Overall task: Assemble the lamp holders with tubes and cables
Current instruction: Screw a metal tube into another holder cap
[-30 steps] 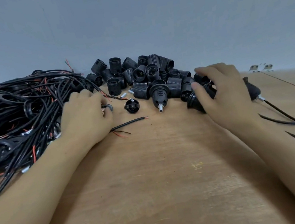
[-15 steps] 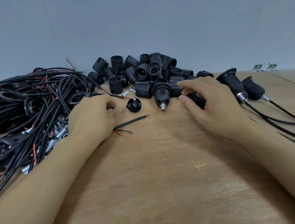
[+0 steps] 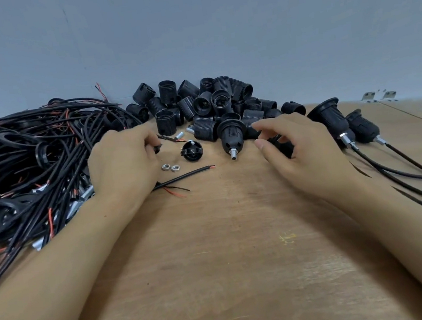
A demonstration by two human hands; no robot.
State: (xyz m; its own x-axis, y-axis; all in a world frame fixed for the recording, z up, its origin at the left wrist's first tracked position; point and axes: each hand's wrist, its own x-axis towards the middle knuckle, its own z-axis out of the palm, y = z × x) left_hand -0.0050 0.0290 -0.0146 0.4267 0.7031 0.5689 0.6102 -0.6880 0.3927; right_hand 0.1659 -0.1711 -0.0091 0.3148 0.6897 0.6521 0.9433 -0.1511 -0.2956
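Cable tangle (image 3: 21, 170) fills table (image 3: 232, 265) far left; heap of threaded holder shells (image 3: 207, 106) behind centre, vs wall. Holder w/ tube (image 3: 231, 136) stands before heap; holder cap (image 3: 191, 151) just left of it, 2 nuts (image 3: 171, 167) before cap. L hand (image 3: 124, 166) at tangle's right edge, R hand (image 3: 303, 152) right of holder. 2 cabled holders (image 3: 345, 122) far right

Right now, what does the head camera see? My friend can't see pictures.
Two bare hands reach over a wooden table: the left hand pinches a small dark part beside tangled black cables, and the right hand hovers by a pile of black lamp holders. Two metal nuts lie between them.
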